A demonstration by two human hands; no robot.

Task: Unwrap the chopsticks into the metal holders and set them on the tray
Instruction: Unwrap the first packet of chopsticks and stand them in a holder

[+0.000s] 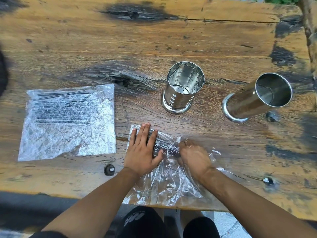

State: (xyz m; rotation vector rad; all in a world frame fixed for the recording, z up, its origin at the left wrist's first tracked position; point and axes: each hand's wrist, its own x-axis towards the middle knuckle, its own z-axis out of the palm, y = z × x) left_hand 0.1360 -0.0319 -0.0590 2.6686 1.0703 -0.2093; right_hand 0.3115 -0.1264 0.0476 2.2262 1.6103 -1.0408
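— What have you got on the head camera?

— I see a worn wooden table (120, 40). My left hand (143, 148) lies flat, fingers straight, pressing down on a clear plastic bag (164, 182) near the front edge. Dark chopsticks (164, 145) show through the bag, just beside that hand's thumb.

— And the right?

— The right hand (193, 155) is inside or under the crinkled plastic, fingers curled at the end of the chopsticks. It looks like it grips them, but the film blurs it, so I cannot tell for certain.

— Where are the holders?

— Two metal ones stand upright, farther back on the right. The perforated holder (183, 88) is nearer the middle; the plain holder (257, 98) is well to its right. Both look empty inside.

— Anything else?

— A second bag (68, 122) lies flat on the left, well apart from my hands, with more dark chopsticks sealed inside. A bolt head (109, 169) sits in the wood near my left wrist.
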